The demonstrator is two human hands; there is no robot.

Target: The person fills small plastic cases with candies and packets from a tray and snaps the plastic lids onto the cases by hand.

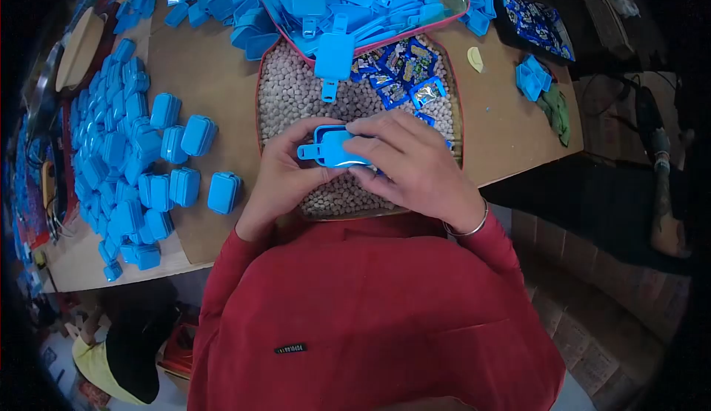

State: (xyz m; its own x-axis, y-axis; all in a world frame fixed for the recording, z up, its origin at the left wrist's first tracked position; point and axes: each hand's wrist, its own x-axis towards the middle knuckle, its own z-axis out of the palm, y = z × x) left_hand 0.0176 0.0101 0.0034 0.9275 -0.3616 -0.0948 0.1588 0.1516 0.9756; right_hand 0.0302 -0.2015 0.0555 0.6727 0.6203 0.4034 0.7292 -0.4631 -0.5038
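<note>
My left hand (280, 174) is closed around a small blue plastic box (321, 132). On the box's top lies a blue lid (337, 149) with a slotted tab sticking out to the left, and my right hand (418, 165) grips this lid. The lid sits askew, so part of the box's rim shows behind it. The contents of the box are hidden. Both hands are over a red-rimmed tray (460, 126) of small pale round balls (292, 78). Shiny blue printed sachets (407, 67) lie on the balls, beyond my right hand.
A pink-rimmed tray (455, 18) heaped with blue lids and box parts rests across the far side. Closed blue boxes (122, 152) pile up at left. To the right are a black tray (566, 52) of sachets, blue parts (532, 78) and a green cloth (555, 115).
</note>
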